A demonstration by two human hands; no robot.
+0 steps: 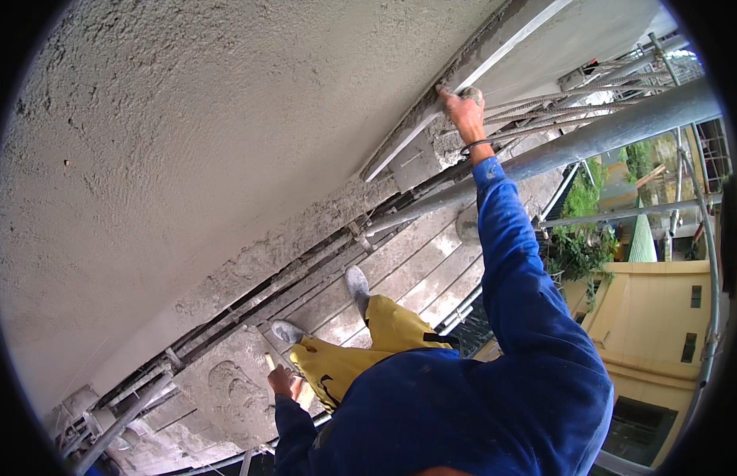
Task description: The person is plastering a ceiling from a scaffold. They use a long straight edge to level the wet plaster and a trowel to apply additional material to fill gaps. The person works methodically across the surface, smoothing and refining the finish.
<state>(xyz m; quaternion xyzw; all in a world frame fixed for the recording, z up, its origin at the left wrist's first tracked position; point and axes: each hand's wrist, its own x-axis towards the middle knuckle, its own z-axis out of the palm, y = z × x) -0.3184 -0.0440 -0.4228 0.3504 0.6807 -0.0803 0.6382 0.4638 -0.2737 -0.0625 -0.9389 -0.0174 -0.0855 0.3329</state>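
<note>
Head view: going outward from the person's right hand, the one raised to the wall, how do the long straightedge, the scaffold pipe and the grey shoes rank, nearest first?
From the right hand:
1. Long straightedge: under the fingers, flat against the plastered wall.
2. Scaffold pipe: just below the wrist, running off to the right.
3. Grey shoes: far lower, on the scaffold planks, at the ends of the yellow trouser legs.

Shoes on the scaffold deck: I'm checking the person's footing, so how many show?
2. One grey shoe lies further along the scaffold planks, the other grey shoe nearer the plaster-covered board, both below the yellow trousers. None seems hidden.
</note>
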